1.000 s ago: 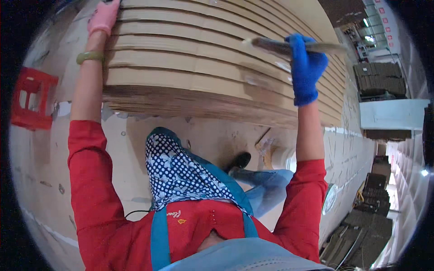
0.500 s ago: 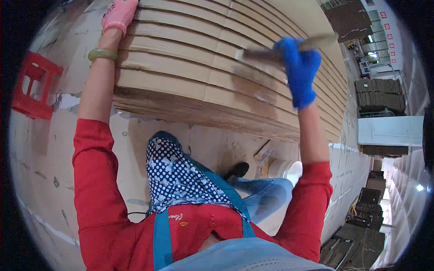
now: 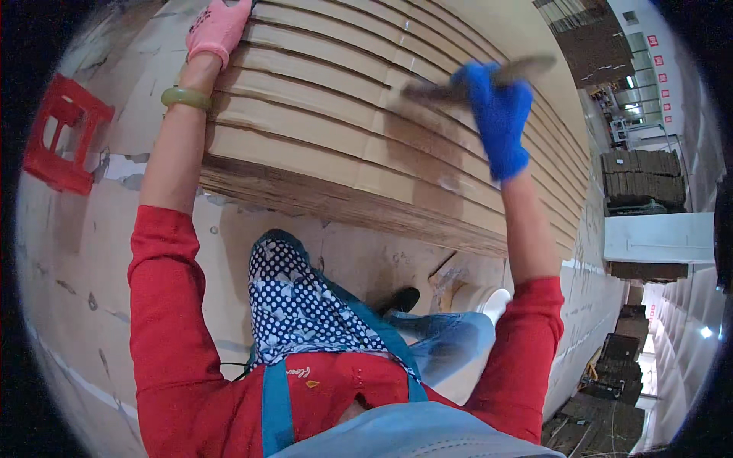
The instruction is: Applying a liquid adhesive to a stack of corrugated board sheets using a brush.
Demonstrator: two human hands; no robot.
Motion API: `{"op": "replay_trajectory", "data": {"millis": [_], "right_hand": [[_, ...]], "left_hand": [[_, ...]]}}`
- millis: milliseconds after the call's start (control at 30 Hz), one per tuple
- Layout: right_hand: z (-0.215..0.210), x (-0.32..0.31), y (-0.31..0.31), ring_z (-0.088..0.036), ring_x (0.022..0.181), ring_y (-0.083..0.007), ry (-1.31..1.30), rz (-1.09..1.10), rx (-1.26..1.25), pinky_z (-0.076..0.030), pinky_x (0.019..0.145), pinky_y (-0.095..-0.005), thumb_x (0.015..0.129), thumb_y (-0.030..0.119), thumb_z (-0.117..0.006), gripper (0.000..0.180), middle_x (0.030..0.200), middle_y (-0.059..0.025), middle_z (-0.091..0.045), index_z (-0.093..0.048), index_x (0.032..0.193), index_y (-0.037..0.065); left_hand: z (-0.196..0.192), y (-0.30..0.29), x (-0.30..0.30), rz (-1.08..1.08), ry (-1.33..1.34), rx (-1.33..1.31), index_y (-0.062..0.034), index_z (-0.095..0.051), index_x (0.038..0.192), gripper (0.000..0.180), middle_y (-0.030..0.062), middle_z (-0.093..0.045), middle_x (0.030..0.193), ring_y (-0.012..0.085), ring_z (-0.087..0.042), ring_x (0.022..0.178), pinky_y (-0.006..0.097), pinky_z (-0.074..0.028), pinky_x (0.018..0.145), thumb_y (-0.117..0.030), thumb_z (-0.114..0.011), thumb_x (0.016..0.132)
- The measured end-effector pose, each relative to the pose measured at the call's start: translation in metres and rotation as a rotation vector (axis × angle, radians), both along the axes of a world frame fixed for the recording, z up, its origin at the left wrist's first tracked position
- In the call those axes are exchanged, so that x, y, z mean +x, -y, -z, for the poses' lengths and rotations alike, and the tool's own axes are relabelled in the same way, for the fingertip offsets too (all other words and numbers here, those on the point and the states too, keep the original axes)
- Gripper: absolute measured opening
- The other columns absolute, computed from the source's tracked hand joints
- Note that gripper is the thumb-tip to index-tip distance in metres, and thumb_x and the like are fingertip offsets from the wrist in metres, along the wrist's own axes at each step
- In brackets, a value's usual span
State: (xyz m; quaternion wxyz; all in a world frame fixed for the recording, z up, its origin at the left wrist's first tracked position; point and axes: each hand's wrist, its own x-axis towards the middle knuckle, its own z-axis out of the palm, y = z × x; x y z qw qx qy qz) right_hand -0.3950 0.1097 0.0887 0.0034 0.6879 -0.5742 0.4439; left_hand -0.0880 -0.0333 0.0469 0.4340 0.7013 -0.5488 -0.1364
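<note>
Currently we list: brush-like tool point(image 3: 437, 93), upper right, gripped by the blue-gloved right hand point(image 3: 495, 118), shifted leftward over the stacked cardboard sheets point(image 3: 301, 99), upper centre, its blurred tip thus nearer their middle; pink-gloved left hand point(image 3: 217, 32), upper left, at their edge, finger closure unclear.

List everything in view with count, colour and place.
Cardboard sheets: many, tan, overlapping, upper middle
Hand tool: one, brownish, over sheets, blurred
Stool: one, red, left floor
Bucket: one, whitish, floor right of centre
Background cardboard stacks: several, brown, far right
Apron: one, dotted navy-white, lower middle
Bangle: one, green, left wrist
Jeans: one, blue, below sheets
Top: one, red, bottom
Left hand: one, pink glove, sheets' left edge
Right hand: one, blue glove, holding tool
</note>
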Motion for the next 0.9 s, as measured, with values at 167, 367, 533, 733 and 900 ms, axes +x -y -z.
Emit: {"op": "replay_trajectory", "data": {"millis": [167, 367, 533, 733, 900], "right_hand": [[-0.006, -0.014, 0.069, -0.053, 0.057, -0.0088, -0.387, 0.294, -0.067, -0.043, 0.056, -0.0256, 0.078, 0.018, -0.055, 0.02, 0.064, -0.0042, -0.06, -0.061, 0.07, 0.0], [0.024, 0.007, -0.017, -0.054, 0.059, -0.009, -0.165, -0.009, 0.082, -0.043, 0.056, -0.0235, 0.078, 0.013, -0.054, 0.017, 0.064, -0.0043, -0.059, -0.061, 0.071, -0.001], [-0.009, 0.014, 0.006, -0.053, 0.059, -0.0084, -0.109, -0.053, 0.042, -0.043, 0.056, -0.0227, 0.078, 0.011, -0.055, 0.016, 0.062, -0.004, -0.058, -0.06, 0.069, 0.0], [-0.008, 0.007, 0.056, -0.053, 0.058, -0.0086, -0.376, 0.152, -0.103, -0.042, 0.054, -0.0223, 0.077, 0.013, -0.056, 0.014, 0.06, -0.0027, -0.057, -0.061, 0.069, 0.002], [0.015, 0.023, -0.014, -0.052, 0.056, -0.0086, -0.268, -0.076, 0.031, -0.041, 0.053, -0.0215, 0.075, 0.01, -0.06, 0.008, 0.063, -0.0025, -0.058, -0.061, 0.07, 0.004]], "left_hand": [[-0.001, 0.001, 0.002, -0.001, 0.014, 0.006, 0.0002, -0.043, 0.114, 0.066, 0.0216, -0.048, 0.111, 0.0333, -0.042, 0.106, 0.037, -0.032, 0.089, -0.052, -0.045, 0.073], [-0.004, -0.004, 0.001, -0.015, 0.004, 0.002, 0.0002, -0.042, 0.115, 0.067, 0.0219, -0.046, 0.113, 0.0334, -0.041, 0.108, 0.037, -0.031, 0.09, -0.052, -0.044, 0.073], [-0.005, -0.005, 0.001, -0.018, 0.006, 0.001, 0.0007, -0.041, 0.117, 0.068, 0.0217, -0.044, 0.115, 0.0335, -0.039, 0.109, 0.037, -0.03, 0.091, -0.051, -0.045, 0.073], [-0.003, 0.001, 0.003, -0.028, 0.001, 0.027, 0.0012, -0.041, 0.116, 0.068, 0.0218, -0.044, 0.115, 0.0333, -0.039, 0.109, 0.037, -0.03, 0.091, -0.051, -0.045, 0.073], [-0.005, -0.002, 0.005, -0.015, -0.013, 0.006, 0.0015, -0.044, 0.113, 0.066, 0.022, -0.046, 0.114, 0.0333, -0.041, 0.108, 0.036, -0.031, 0.091, -0.051, -0.045, 0.073]]}}
